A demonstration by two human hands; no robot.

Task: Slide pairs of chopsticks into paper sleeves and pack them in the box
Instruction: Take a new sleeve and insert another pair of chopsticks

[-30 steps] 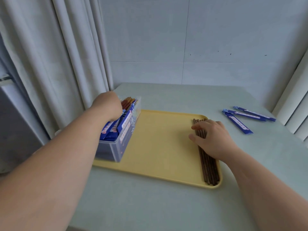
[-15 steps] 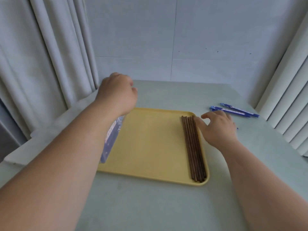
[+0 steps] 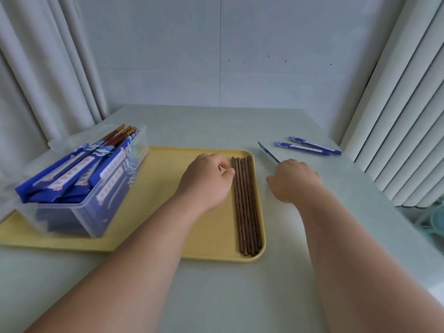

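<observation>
A person stands at a pale green table with both bare forearms stretched forward. A yellow tray lies on the table in front of them.

Along the tray's right edge lies a row of dark brown chopsticks, side by side, running from near to far. The left hand rests on the tray just left of the far end of that row. Its fingers are curled and its fingertips touch the leftmost stick; I cannot tell whether it has hold of one.

The right hand is on the table just right of the tray. It grips one end of a blue paper sleeve, which sticks out past the hand toward the far left and tilts up off the table. The fingers themselves are hidden behind the back of the hand.

Two more blue sleeves lie flat on the table farther to the right, well apart from the hand.

On the left end of the tray stands a clear plastic box, packed with sleeved pairs leaning lengthwise; brown tips poke out at the far end.

Pale curtains hang to the left and to the right.
</observation>
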